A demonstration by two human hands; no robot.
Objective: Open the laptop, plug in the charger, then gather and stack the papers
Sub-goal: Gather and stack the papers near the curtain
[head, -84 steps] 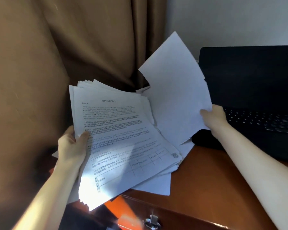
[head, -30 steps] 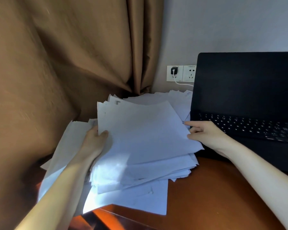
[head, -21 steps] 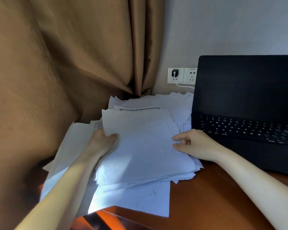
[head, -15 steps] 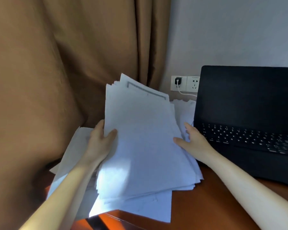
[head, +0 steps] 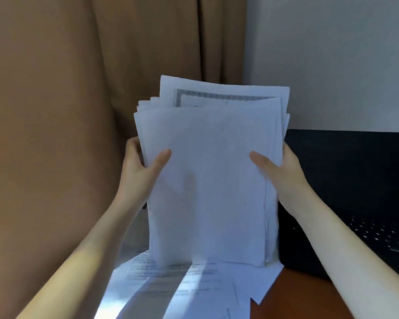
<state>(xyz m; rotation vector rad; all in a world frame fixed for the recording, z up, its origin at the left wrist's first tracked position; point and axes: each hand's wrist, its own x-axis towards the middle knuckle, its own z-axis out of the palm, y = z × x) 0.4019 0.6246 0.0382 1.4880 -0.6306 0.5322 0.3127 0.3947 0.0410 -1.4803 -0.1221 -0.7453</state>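
I'm pinching an upright, ragged-topped stack of white paper sheets [head: 207,180] by its sides with left hand [head: 139,173] and right hand [head: 283,176].

The paper stack [head: 207,192] hides most fingers of the left hand [head: 140,173] and right hand [head: 284,177].

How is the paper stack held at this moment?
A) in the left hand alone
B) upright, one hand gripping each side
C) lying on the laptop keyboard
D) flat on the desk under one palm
B: the stack stands upright over loose sheets, the left hand and right hand gripping its side edges.
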